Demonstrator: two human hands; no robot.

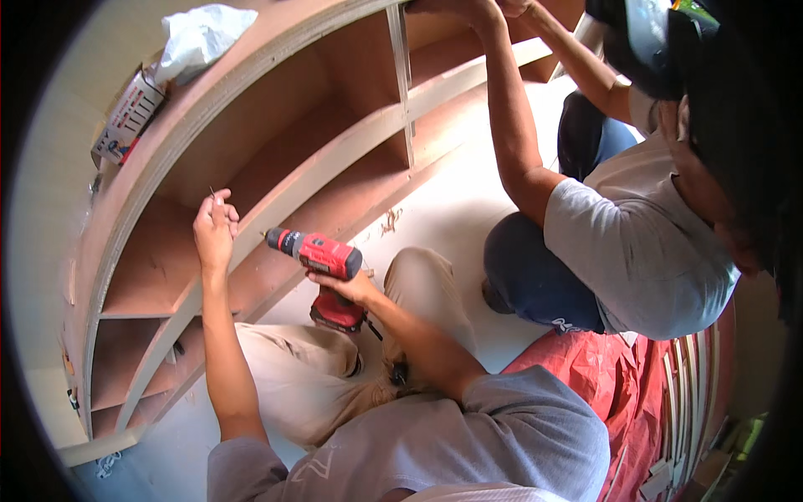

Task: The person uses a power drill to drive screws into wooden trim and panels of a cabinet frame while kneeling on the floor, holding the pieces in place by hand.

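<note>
My right hand (353, 287) is wrapped round the handle of a red and black cordless drill (330, 255). The drill's bit points left toward the pale front strip of a curved wooden shelf unit (368, 134). My left hand (216, 227) is raised in front of an upper compartment, its fingers bent together. Between those fingertips a thin, dark sliver sticks up, which looks like a screw (212, 192). The drill's battery base (336, 311) hangs below my right hand, above my bent legs.
On the unit's top lie a small printed box (130, 113) and a crumpled white plastic bag (201, 38). A co-worker (619, 226) crouches at the right, both arms reaching to the unit. Behind are a red sheet (577, 372) and wood strips (690, 393). Wood shavings (390, 220) lie on the floor.
</note>
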